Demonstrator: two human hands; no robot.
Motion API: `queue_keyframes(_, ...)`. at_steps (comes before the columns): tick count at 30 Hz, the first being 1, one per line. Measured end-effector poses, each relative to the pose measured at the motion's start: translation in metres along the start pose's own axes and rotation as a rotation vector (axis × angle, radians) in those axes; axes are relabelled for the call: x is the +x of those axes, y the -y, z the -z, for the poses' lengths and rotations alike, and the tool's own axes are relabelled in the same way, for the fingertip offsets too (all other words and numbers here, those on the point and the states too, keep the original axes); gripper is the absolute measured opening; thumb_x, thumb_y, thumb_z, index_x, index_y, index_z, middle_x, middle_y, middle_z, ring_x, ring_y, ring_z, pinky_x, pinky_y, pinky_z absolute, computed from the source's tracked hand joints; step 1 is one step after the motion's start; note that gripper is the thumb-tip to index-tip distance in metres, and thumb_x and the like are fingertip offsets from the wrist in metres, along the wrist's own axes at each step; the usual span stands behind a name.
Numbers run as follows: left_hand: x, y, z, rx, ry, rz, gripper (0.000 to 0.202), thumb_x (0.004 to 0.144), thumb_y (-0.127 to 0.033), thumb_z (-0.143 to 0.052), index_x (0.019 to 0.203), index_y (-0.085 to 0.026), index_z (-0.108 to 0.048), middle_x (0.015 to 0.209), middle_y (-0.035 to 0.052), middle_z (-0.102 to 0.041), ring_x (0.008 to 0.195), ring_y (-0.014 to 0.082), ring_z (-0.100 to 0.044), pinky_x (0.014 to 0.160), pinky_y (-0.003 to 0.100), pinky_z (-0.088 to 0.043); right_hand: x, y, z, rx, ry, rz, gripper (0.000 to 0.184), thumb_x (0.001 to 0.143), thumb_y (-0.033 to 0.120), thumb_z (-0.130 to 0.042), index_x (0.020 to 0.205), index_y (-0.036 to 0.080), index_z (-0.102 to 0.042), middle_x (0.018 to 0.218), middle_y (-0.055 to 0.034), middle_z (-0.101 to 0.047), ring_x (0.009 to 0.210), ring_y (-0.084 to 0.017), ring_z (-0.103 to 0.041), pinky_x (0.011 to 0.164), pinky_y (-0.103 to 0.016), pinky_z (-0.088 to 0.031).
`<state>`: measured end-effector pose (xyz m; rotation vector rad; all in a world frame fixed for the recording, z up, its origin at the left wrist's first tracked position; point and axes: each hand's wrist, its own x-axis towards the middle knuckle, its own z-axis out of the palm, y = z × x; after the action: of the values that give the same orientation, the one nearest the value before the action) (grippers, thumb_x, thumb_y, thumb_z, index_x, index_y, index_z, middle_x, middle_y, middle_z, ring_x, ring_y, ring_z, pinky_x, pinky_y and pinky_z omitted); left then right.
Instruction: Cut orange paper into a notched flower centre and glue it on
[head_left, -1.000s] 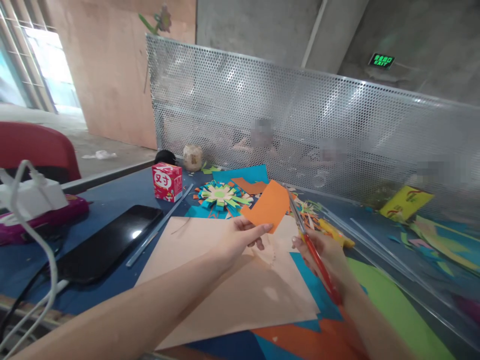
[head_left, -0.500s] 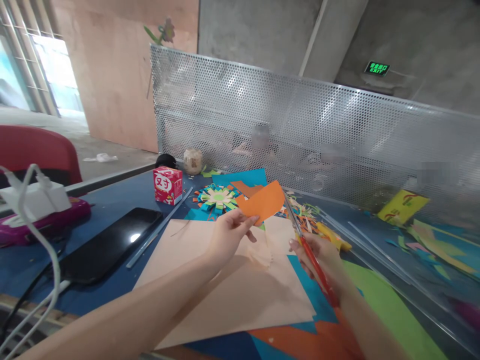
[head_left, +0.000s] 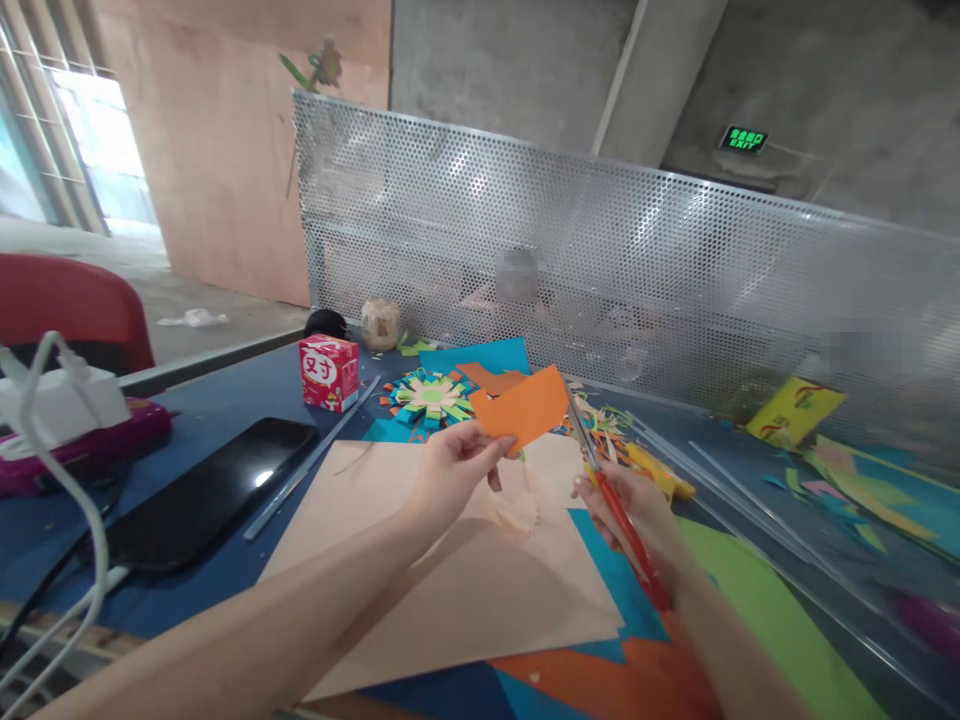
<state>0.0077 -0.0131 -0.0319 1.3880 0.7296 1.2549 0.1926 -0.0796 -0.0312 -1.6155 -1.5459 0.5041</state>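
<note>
Pinched between the thumb and fingers of my left hand [head_left: 461, 470] is a piece of orange paper [head_left: 529, 408], raised above the table. My right hand [head_left: 630, 515] grips red-handled scissors [head_left: 626, 525], whose metal blades point up and away at the paper's right edge. Whether the blades touch the paper, I cannot tell. Beneath both hands lies a large pale peach sheet [head_left: 450, 600], with blue and orange paper under its edges. Just beyond the orange piece is a layered paper flower [head_left: 431, 397] in blue, green, cream and orange.
On the left are a phone [head_left: 202, 495], a red box [head_left: 328, 372] and a white charger [head_left: 64, 405] with cables. Paper scraps [head_left: 600, 415] and clear strips [head_left: 712, 485] lie right of centre. A perforated metal screen [head_left: 585, 240] rises behind the table; a blurred person sits beyond it.
The view has shifted slightly, so everything sits a little further left. Both hands keep nearly the same pose, with the orange paper and scissors still held.
</note>
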Motion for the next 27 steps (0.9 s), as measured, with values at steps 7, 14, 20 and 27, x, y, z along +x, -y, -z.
queue_keyframes(7, -0.0002, -0.0006, 0.0013, -0.111, 0.039, 0.062, 0.021, 0.070, -0.033, -0.064, 0.072, -0.013, -0.059, 0.063, 0.0019, -0.066, 0.035, 0.0039, -0.046, 0.038, 0.019, -0.028, -0.0003, 0.0050, 0.0013, 0.023, 0.055, 0.015, 0.030, 0.073, 0.045, -0.055, 0.063, 0.022, -0.039, 0.046, 0.0077, -0.038, 0.039, -0.009, -0.040, 0.038, -0.021, -0.034)
queue_keyframes(14, -0.0007, 0.0026, -0.0001, -0.148, 0.087, 0.103, 0.023, 0.069, -0.035, -0.065, 0.069, -0.014, -0.058, 0.065, 0.0024, -0.066, 0.033, 0.0050, -0.047, 0.037, 0.020, -0.028, -0.0010, 0.0061, -0.0002, 0.024, 0.071, -0.002, 0.030, 0.074, 0.046, -0.054, 0.065, 0.022, -0.038, 0.047, 0.0075, -0.036, 0.040, -0.010, -0.039, 0.039, -0.023, -0.033)
queue_keyframes(20, -0.0030, 0.0029, -0.0021, -0.203, 0.195, 0.137, 0.021, 0.070, -0.033, -0.066, 0.074, -0.013, -0.060, 0.060, 0.0021, -0.065, 0.035, 0.0074, -0.053, 0.038, 0.019, -0.028, 0.0001, 0.0059, -0.0014, 0.118, 0.066, -0.015, 0.028, 0.072, 0.045, -0.056, 0.066, 0.021, -0.043, 0.049, 0.0069, -0.040, 0.039, -0.008, -0.038, 0.037, -0.021, -0.032)
queue_keyframes(27, -0.0061, 0.0007, -0.0048, -0.241, 0.274, 0.186, 0.021, 0.068, -0.032, -0.068, 0.073, -0.013, -0.060, 0.064, 0.0029, -0.066, 0.041, 0.0119, -0.060, 0.037, 0.018, -0.029, -0.0019, 0.0078, -0.0007, 0.101, 0.085, -0.028, 0.028, 0.073, 0.043, -0.056, 0.065, 0.021, -0.042, 0.047, 0.0084, -0.036, 0.037, -0.008, -0.038, 0.035, -0.020, -0.031)
